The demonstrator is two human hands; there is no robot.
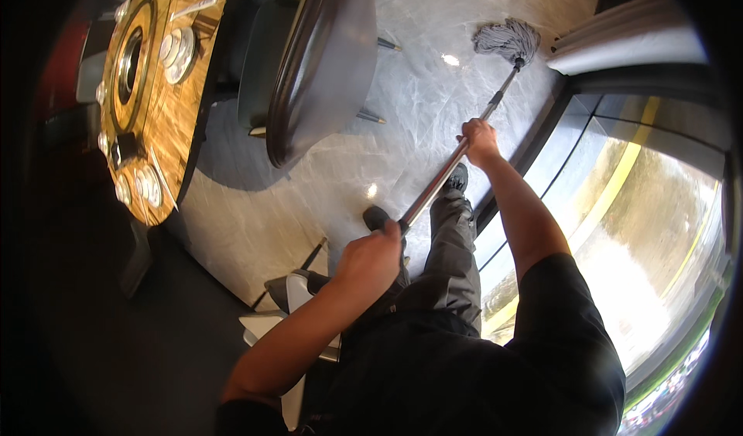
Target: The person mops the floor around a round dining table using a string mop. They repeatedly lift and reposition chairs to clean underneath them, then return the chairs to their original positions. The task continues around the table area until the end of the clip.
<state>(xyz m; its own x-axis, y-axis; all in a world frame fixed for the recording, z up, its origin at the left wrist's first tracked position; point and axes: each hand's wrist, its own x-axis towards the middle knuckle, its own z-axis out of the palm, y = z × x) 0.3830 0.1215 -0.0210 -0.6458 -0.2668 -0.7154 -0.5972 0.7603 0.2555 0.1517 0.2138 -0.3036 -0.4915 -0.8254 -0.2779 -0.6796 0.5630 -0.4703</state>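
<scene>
A string mop's grey head (508, 40) lies spread on the glossy marble-look floor (429, 88), near the foot of a light curtain. Its metal handle (444, 176) slants down and left towards my body. My left hand (370, 260) is closed around the handle's near end, by the dark grip. Farther along, my right hand (480, 140) grips the shaft below a dark joint. Both arms reach forward over my legs, and my dark shoes stand on the floor on either side of the handle.
Left, a wooden table (191, 88) bears stacked dishes (179, 55), chopsticks and a round inset burner. A dark padded chair (325, 64) stands between table and mop. More chairs (299, 297) are by my left arm. A framed window (603, 204) runs along the right, under a light curtain (630, 41).
</scene>
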